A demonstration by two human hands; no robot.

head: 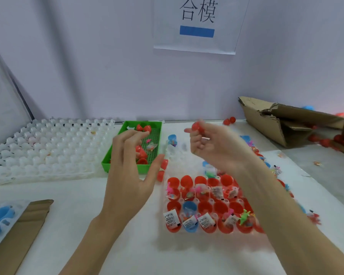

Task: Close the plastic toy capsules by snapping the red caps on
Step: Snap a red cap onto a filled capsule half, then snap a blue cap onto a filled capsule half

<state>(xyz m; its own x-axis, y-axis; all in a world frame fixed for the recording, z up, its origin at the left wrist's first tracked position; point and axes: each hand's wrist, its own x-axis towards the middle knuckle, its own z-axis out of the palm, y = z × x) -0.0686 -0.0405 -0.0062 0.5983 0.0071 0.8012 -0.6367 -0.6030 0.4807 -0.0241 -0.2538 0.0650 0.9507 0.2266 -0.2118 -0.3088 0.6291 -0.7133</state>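
While the right hand point(209, 143) holds a red cap point(198, 128) pinched at its fingertips, raised well above the surface point(99, 225), the open capsule halves point(205, 205) wait below it in a clear holder, nearer the person than the green tray point(107, 161). That holder is the landmark: it sits to the right of the green tray and on the near side of it, and its rows of red cups, with a blue one or two among them, stand mouths up, stuffed with small toys and folded paper slips. Motion blur hides which way the cap's open side faces. The left hand point(131, 173) hovers over the green tray's near right corner, fingers spread and loosely bent, holding nothing; more red caps lie inside the tray and a couple just beside its right edge. The relation that matters is vertical: the cups lie down and toward the person from the right hand's grip, so the cap must probably descend mouth downward onto an upright cup. The right hand is plainly nearer the holder. To the left of the green tray lies a white moulded tray point(48, 149); torn cardboard point(282, 122) sits far right of it.
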